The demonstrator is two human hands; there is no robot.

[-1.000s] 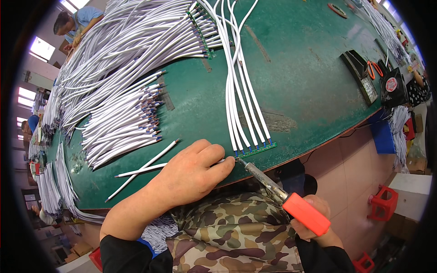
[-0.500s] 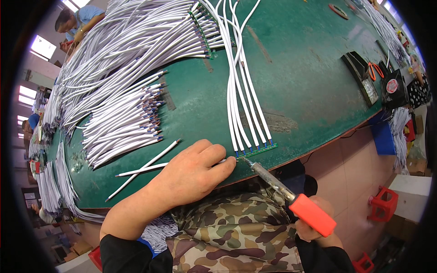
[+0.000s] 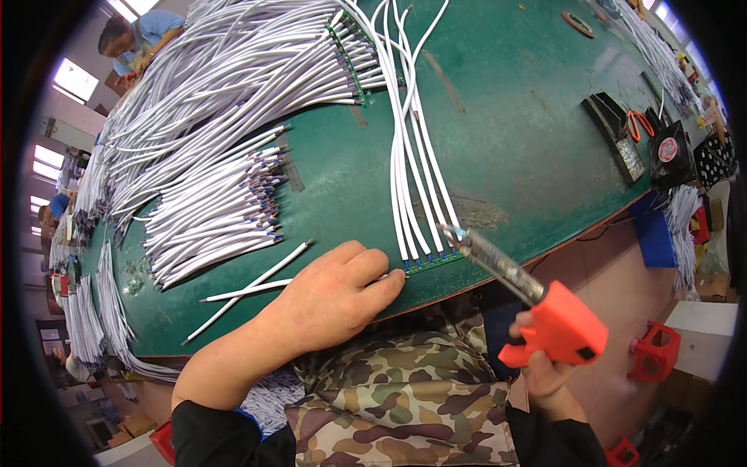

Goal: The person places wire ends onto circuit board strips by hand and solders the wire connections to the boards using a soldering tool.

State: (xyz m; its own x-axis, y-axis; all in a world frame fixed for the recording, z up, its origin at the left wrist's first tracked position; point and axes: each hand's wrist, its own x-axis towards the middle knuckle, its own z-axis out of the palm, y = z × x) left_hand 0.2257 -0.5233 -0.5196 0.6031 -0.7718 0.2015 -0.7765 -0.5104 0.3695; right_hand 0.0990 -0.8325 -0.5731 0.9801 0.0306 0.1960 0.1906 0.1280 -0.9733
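My left hand (image 3: 336,293) is closed, with its thumb and forefinger pinching a white cable (image 3: 245,293) at the left end of a narrow green circuit board strip (image 3: 437,265). The strip lies along the near table edge. Several white cables (image 3: 411,183) with blue cores at their ends run up from it. In my right hand (image 3: 547,375) is a soldering gun (image 3: 564,323) with a red handle. Its tip is raised at the strip's right end, in front of the rightmost cable. A second loose cable (image 3: 289,258) crosses the pinched one.
A pile of short white cables (image 3: 214,208) lies left on the green table (image 3: 529,140). Behind it is a big heap of long cables (image 3: 233,86) with board strips. Scissors (image 3: 640,124) and a black holder (image 3: 615,140) sit at the right. A co-worker (image 3: 138,43) is far left.
My right hand has moved the soldering gun right, and its tip has lifted from the strip's left end to above its right end. My left hand stays in place.
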